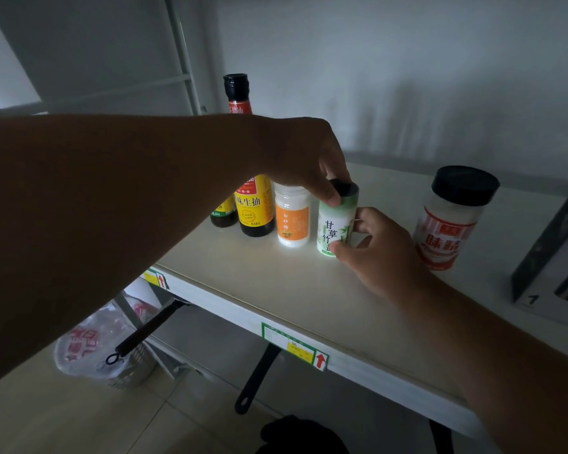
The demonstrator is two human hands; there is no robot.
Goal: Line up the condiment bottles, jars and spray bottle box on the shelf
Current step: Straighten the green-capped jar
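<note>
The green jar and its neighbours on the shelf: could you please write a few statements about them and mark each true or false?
1. Both hands are on the green jar. True: the left hand grips its top, the right hand its lower side.
2. The orange jar stands to the right of the green jar. False: it stands to its left.
3. The red jar has a black cap. True.
4. The red jar touches the green jar. False: they stand apart.
5. The soy bottle lies on its side. False: it stands upright.
</note>
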